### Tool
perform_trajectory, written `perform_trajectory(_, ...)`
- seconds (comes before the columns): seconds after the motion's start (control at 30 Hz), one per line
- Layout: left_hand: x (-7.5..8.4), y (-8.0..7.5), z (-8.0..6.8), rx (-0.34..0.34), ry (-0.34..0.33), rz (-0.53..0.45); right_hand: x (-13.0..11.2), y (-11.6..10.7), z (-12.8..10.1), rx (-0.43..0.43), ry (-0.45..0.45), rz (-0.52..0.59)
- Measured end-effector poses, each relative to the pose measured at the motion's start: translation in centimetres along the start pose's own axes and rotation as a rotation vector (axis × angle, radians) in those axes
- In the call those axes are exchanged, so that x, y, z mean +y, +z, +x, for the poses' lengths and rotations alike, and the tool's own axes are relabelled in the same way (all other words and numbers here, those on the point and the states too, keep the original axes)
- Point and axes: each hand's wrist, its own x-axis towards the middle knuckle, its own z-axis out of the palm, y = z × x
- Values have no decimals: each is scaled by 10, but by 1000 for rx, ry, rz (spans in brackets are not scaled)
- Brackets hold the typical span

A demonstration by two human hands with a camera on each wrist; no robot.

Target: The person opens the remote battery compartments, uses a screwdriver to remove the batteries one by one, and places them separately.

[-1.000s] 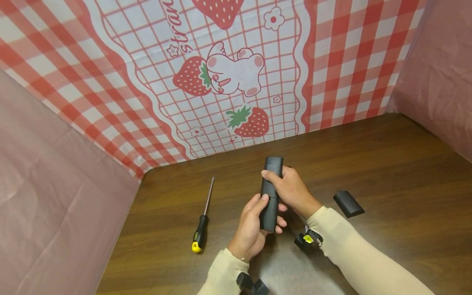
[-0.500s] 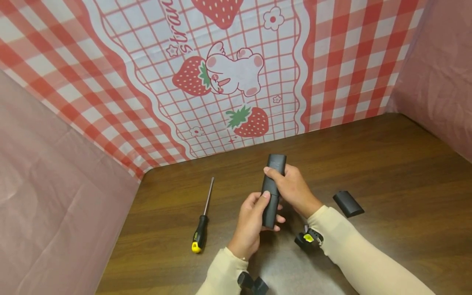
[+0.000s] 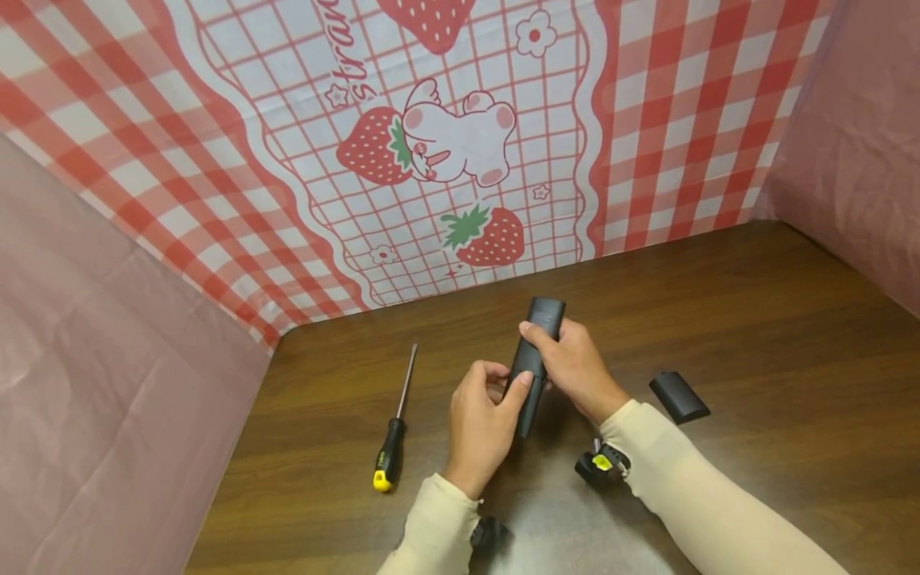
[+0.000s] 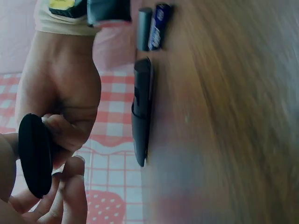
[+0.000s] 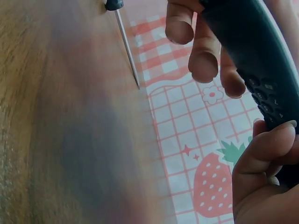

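A black remote control (image 3: 537,339) is held in the air above the wooden table, its back toward the head camera. Across its back runs a seam near the middle. My right hand (image 3: 578,363) grips the upper part, thumb lying over the back. At the lower part, my left hand (image 3: 485,419) has its thumb on the back near the seam, and its other fingers bend at the far side. Small buttons on the remote's front (image 5: 266,98) show in the right wrist view. The left wrist view sees the remote's end (image 4: 35,156) between the left thumb and fingers.
A screwdriver (image 3: 391,451) with a black and yellow handle lies left of the hands. Right of them rests a curved black cover-like piece (image 3: 679,398). Two batteries (image 4: 160,27) appear on the table in the left wrist view. A strawberry-patterned cloth (image 3: 460,144) hangs behind.
The remote has shifted slightly right and away, tilting more. My left hand has turned, its fingers drawing back from beneath the remote's lower end toward its left side. The right hand keeps its grip.
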Motion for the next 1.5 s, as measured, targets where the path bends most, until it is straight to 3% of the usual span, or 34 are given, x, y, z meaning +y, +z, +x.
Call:
perform_trajectory(0.37, -3, -1, -5, 77, 234, 344, 2, 0, 2, 15, -14, -8)
perform_trajectory(0.53, -3, -3, -9, 78, 314, 416, 5, -1, 3, 38, -22, -16)
perform_trajectory(1.17, -2, -6, -9, 8, 268, 435, 7, -1, 4, 56, -35, -40)
perform_trajectory(1.5, 1, -6, -10, 17, 281, 472, 7, -1, 4, 50, -30, -24)
